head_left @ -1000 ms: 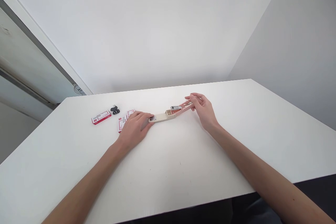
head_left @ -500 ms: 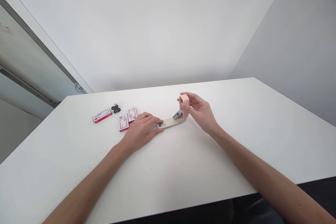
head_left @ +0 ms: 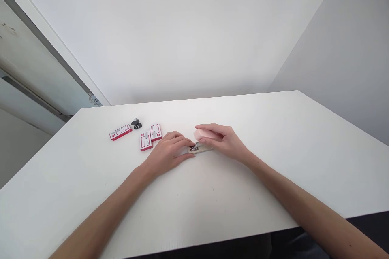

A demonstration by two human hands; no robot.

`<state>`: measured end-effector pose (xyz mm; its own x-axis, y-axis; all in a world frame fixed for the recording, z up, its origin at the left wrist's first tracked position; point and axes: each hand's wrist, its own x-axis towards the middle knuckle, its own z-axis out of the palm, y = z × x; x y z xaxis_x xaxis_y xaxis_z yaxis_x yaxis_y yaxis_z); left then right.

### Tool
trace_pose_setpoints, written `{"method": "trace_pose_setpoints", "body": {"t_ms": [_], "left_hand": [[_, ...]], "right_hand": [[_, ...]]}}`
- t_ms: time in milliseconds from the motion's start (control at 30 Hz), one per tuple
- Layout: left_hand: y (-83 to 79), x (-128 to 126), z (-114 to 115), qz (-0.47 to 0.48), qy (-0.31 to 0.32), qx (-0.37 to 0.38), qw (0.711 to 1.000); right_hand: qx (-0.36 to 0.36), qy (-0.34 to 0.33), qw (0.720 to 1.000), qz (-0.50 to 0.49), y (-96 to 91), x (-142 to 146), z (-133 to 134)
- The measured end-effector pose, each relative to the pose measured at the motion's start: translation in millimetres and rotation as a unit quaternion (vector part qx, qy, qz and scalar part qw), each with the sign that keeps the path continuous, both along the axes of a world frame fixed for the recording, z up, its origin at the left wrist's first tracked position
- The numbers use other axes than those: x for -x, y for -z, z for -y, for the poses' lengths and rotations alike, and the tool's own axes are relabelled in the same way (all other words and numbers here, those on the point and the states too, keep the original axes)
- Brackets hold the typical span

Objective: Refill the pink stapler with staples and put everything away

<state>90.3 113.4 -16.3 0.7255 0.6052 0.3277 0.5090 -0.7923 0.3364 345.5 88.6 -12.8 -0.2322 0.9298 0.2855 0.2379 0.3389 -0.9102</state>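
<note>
A small pink and beige stapler [head_left: 199, 142] lies on the white table [head_left: 212, 194], near the middle. My right hand [head_left: 223, 141] grips its pink top, folded down close over the beige base. My left hand [head_left: 168, 151] lies flat beside it, with the fingertips pressed on the front end of the base, by a small black and white label. Part of the stapler is hidden under both hands.
Three red and white staple boxes lie to the left: one [head_left: 120, 132] apart, two [head_left: 146, 141] [head_left: 155, 132] close together. A black binder clip [head_left: 136, 124] sits between them. A window frame [head_left: 45, 60] runs along the left wall.
The stapler's pink top lay folded back flat, then stood upright, and now my right hand has swung it down over the base. My left hand stayed on the base's front end.
</note>
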Motion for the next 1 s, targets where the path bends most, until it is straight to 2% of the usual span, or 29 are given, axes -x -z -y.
{"method": "trace_pose_setpoints", "body": {"t_ms": [400, 633, 833, 1000], "left_hand": [[0.4, -0.4, -1.7, -0.006, 0.002, 0.022, 1.0], [1.2, 0.7, -2.3, 0.006, -0.021, -0.001, 1.0], [3.0, 1.4, -3.9, 0.019, -0.072, -0.027, 0.997], [2.0, 2.0, -3.2, 0.039, -0.1, -0.044, 0.993]], "right_hand": [[-0.061, -0.042, 0.992, 0.103, 5.5, 7.6, 2.6], [-0.077, -0.022, 0.988, 0.129, 7.1, 7.6, 3.0], [-0.082, 0.045, 0.983, 0.161, 13.8, 6.4, 0.2], [-0.069, 0.069, 0.985, 0.144, 18.9, 1.8, -3.9]]}}
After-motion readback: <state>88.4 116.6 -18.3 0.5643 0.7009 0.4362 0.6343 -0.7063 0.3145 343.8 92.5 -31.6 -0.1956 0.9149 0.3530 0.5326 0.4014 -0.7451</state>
